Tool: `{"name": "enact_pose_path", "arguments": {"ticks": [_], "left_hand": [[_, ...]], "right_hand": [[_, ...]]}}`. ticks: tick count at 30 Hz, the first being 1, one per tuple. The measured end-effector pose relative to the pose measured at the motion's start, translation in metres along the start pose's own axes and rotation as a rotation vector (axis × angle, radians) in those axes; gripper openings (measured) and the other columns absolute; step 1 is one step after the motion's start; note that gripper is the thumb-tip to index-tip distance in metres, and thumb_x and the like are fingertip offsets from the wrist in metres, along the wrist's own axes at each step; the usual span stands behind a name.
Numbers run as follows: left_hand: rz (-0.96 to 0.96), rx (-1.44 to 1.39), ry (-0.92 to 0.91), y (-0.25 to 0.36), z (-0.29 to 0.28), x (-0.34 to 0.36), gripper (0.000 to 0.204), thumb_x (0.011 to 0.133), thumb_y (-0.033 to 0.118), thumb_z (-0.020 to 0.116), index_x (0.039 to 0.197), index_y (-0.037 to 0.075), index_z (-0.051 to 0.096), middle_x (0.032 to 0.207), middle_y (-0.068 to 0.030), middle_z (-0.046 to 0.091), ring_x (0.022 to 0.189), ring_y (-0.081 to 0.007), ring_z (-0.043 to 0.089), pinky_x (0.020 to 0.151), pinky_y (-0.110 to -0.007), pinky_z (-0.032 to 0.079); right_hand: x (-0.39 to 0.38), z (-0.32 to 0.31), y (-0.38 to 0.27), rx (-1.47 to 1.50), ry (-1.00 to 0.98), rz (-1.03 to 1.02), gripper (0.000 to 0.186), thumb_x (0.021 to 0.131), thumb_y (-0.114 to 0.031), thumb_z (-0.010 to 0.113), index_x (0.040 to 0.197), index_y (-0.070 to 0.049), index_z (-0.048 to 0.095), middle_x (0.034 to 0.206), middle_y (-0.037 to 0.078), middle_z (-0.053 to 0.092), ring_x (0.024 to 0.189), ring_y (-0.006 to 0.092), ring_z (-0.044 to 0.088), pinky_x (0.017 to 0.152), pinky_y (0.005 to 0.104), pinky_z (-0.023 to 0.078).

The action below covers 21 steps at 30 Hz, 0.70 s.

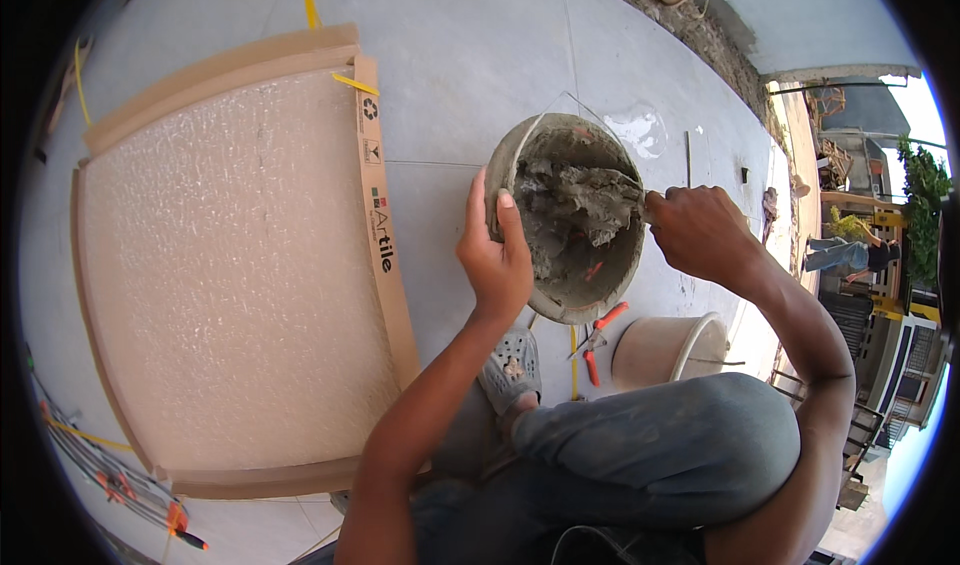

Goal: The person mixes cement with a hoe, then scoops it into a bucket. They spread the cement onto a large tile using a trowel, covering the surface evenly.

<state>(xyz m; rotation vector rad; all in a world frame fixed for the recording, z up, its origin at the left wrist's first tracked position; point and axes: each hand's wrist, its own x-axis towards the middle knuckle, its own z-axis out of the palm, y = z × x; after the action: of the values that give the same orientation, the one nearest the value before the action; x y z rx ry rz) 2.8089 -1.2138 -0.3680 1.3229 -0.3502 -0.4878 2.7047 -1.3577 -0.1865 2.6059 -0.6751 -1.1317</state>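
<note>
A mortar bucket [572, 313] sits in front of the person, just right of the middle of the view, its mouth facing up toward the camera; whether its base rests squarely on the floor [440, 75] cannot be told. Thick grey mortar [590, 197] lies heaped inside. The left hand [495, 255] is clamped on the near left side, thumb hooked over the rim and fingers spread along the outer wall, its forearm rising from the lower edge. The right hand [700, 227] is at the opposite rim, back of the hand up, fingers curled together around a tool handle [649, 207], the elbow bent well out to the right. Nearer the body lie red-handled pliers [611, 315], beside a pale bucket [648, 353]. Farther left is a large wrapped panel [240, 265] with cardboard edging.
</note>
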Motion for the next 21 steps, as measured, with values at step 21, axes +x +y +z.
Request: {"name": "enact_pose_path", "arguments": {"ticks": [21], "left_hand": [[0.053, 0.012, 0.010, -0.009, 0.002, 0.000, 0.044, 0.106, 0.016, 0.054, 0.139, -0.012, 0.051, 0.118, -0.0220, 0.070, 0.107, -0.0217, 0.067, 0.092, -0.034, 0.052]], "right_hand": [[0.101, -0.003, 0.002, -0.216, -0.103, -0.397, 0.007, 0.080, -0.007, 0.068, 0.083, -0.001, 0.069, 0.078, 0.014, 0.071, 0.078, 0.0321, 0.073, 0.068, 0.0412, 0.058]]}}
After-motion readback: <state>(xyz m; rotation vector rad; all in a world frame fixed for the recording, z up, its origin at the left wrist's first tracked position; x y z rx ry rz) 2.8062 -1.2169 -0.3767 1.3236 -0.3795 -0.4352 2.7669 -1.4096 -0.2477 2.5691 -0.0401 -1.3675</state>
